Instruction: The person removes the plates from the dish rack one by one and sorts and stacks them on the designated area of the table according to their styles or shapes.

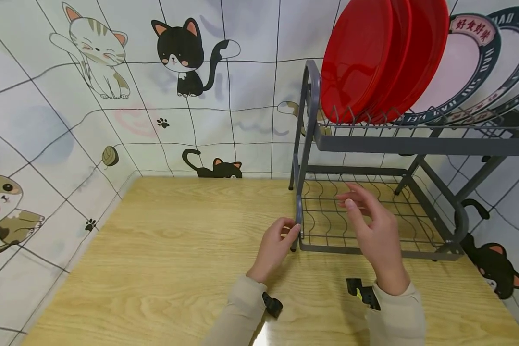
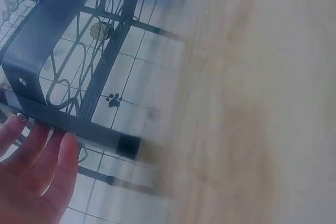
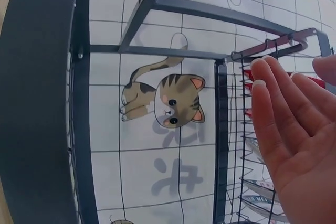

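Observation:
A grey two-tier dish rack [image 1: 382, 251] stands on the wooden tabletop at the right of the head view. My left hand [image 1: 274, 250] is at its front left leg, the fingertips right against the metal. In the left wrist view, the fingers [image 2: 60, 166] reach up to the grey bar [image 2: 100, 136] without wrapping it. My right hand [image 1: 374, 230] is raised in front of the lower tier, holding nothing. The right wrist view shows its fingers [image 3: 296, 114] extended beside the rack's wire basket.
Several red plates [image 1: 356, 62] and several white plates with dark green rims [image 1: 497, 36] stand upright on the upper tier. The wooden tabletop [image 1: 155, 269] stretches left of the rack. A tiled wall [image 1: 251, 86] with cat drawings closes off the back and sides.

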Available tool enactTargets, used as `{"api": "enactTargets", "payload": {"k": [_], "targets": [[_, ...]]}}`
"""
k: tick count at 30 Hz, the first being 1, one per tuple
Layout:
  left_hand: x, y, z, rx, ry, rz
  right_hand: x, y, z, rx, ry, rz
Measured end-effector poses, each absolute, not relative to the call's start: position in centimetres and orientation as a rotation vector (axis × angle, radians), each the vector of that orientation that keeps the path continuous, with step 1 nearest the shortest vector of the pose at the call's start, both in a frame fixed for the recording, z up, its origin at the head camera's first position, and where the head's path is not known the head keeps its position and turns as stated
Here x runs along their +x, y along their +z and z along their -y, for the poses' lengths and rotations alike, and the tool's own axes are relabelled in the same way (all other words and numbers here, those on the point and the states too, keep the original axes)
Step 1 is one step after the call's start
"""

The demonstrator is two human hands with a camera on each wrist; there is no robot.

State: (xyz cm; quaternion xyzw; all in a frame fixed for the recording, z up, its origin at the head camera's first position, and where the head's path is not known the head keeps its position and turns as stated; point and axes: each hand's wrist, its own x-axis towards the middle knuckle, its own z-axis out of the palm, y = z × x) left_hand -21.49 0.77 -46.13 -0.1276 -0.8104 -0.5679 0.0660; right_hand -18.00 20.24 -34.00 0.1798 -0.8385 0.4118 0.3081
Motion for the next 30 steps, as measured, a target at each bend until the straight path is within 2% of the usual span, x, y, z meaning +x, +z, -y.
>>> {"api": "enactTargets", "payload": {"k": [5, 10, 17, 30], "targets": [[-21.5, -46.7, -1.0, -0.358, -1.775, 2.428, -17.8, -33.8, -20.7, 0.437, 1.074, 2.205], [-21.5, -47.2, -0.9, -0.291, -2.035, 2.350, -17.7, -33.8, -20.8, 0.417, 1.067, 2.225], [-20.7, -46.0, -0.2, -0.317, -2.360, 2.186, -17.6, -33.8, -20.6, 0.439, 1.066, 2.219], [-22.3, -48.8, -0.6, -0.317, -2.238, 2.254, -17.0, -33.1, -19.8, 0.462, 1.053, 2.171]]}}
